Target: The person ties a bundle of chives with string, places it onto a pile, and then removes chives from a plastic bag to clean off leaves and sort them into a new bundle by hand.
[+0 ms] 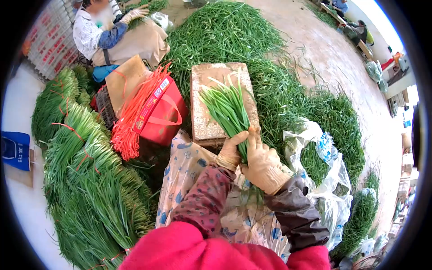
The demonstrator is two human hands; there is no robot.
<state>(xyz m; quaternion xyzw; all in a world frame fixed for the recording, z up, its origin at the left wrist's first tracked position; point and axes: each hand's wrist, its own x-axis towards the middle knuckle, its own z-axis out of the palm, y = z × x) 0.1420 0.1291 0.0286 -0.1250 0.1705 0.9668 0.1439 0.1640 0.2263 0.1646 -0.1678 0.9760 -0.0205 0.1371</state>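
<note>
A loose bunch of garlic chives point(227, 105) lies slanted over a patterned, box-like block point(202, 121), its pale stem ends pointing away from me. My left hand point(230, 150), in a cream glove, is wrapped round the leafy part from the left. Against the right side of the same bunch presses my right hand point(264, 164), also gloved, with two fingers stretched up along the leaves and the others curled. The leaf tips below run down between my hands and are partly hidden.
Tied chive bundles point(90, 180) are stacked at left. Beside the block, a red bag point(164, 117) carries red ties point(130, 126). Loose chives point(225, 31) are heaped behind and to the right, near a clear plastic bag point(335, 193). Another person point(112, 36) sits at upper left.
</note>
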